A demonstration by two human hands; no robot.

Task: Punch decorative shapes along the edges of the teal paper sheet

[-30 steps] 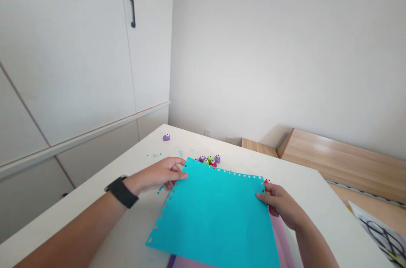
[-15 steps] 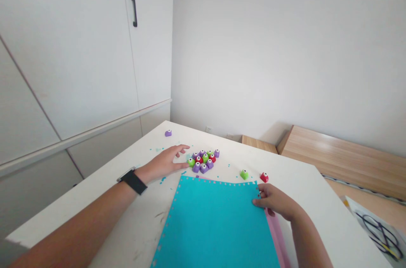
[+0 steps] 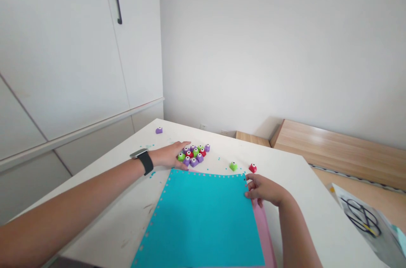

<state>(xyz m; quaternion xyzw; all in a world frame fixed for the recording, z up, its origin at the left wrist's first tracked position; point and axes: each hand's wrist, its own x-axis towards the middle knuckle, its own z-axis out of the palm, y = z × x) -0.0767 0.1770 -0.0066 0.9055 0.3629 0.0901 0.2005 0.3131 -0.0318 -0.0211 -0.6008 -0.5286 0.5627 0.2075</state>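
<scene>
A sheet of blue paper (image 3: pixel 203 217), punched with small holes along its top and left edges, lies over a pink sheet (image 3: pixel 264 234) that shows at the right. My right hand (image 3: pixel 264 190) pinches the blue sheet's upper right edge, thumb on top. At the left side of a cluster of small craft punches (image 3: pixel 193 162) in purple, green and red rests my left hand (image 3: pixel 171 155), thumb and fingers spread around the nearest ones. Farther right stand a green punch (image 3: pixel 233 166) and a red punch (image 3: pixel 253 168).
One purple punch (image 3: pixel 159 130) sits near the far corner of the white table (image 3: pixel 285 162). Blue paper bits (image 3: pixel 152 174) are scattered about. A white cabinet (image 3: pixel 79 48) borders the left; wooden furniture (image 3: pixel 333 141) and a clear bag with dark cords (image 3: pixel 361 217) are at right.
My left hand has moved in against the cluster of punches, its fingers now around the left side. The right hand keeps to the paper's edge. The whole view has shifted slightly.
</scene>
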